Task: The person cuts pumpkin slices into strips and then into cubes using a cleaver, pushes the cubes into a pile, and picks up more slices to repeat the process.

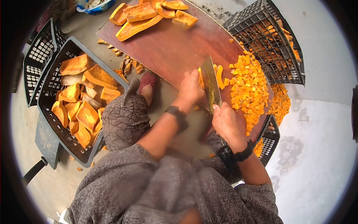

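Note:
My right hand (226, 121) is wrapped round the handle of a wide cleaver (211, 83), whose blade stands on edge over the red-brown board (175, 52). Just left of the blade, my left hand (191, 87) presses a piece of orange pumpkin (201, 77), partly hidden by the fingers and the blade. Right of the blade lie curved cut strips (220, 77). Beyond them a heap of small orange cubes (248, 87) covers the board's right side. Large pumpkin slices (140, 18) rest at the board's far end.
A dark crate (90, 164) of pumpkin chunks stands at left, beside another black crate (39, 50). A tilted black crate (268, 44) stands at upper right, and a crate (271, 140) at lower right. Peel scraps (128, 65) lie near my shoe (147, 80).

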`<state>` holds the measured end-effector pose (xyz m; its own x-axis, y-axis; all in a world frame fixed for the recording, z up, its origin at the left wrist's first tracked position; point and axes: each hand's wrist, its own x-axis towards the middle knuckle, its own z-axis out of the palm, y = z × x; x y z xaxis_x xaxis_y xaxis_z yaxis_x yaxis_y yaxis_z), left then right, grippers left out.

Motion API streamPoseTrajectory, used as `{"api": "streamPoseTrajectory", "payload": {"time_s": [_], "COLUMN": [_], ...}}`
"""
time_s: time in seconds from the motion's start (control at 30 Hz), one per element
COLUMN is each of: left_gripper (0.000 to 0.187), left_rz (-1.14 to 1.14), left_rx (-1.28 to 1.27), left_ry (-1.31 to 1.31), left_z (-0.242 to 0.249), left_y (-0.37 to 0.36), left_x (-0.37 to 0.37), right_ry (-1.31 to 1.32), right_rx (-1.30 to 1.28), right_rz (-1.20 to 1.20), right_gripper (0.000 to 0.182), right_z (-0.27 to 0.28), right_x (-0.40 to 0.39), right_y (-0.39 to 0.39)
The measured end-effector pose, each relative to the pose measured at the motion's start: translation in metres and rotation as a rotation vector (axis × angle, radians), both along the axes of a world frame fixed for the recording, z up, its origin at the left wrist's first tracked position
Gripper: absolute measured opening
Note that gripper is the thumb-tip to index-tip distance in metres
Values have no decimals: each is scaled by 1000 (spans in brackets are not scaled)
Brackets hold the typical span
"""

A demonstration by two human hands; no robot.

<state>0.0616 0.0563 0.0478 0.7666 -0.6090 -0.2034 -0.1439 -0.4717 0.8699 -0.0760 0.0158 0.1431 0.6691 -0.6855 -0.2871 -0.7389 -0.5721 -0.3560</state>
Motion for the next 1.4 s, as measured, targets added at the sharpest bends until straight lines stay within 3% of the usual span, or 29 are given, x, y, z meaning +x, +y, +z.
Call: {"api": "streamPoseTrajectory", "payload": {"time_s": [0.13,0.37,0.73,0.93,1.03,1.23,1.4], "left_gripper": [38,41,37,33,31,32,38], "left_rz": [29,61,86,129,123,121,94], "left_rx": [24,57,60,-4,13,19,28], "left_ry": [1,19,1,-61,-42,-17,-68], "left_z": [0,9,-11,-8,-7,-8,-4], "left_y": [0,-1,-8,-9,-6,-9,-7], "left_x": [0,-3,-3,-7,-6,-4,-6], "right_ry": [195,2,1,-57,-175,7,-195], "right_rx": [-10,-107,-99,-82,-143,-21,-18], "right_rz": [15,81,95,45,123,56,41], "right_gripper": [27,27,25,30,23,29,26], "right_z": [37,-30,-27,-53,-50,-28,-55], "right_x": [22,14,6,19,16,17,51], "right_y": [11,-15,-11,-12,-21,-18,-33]}}
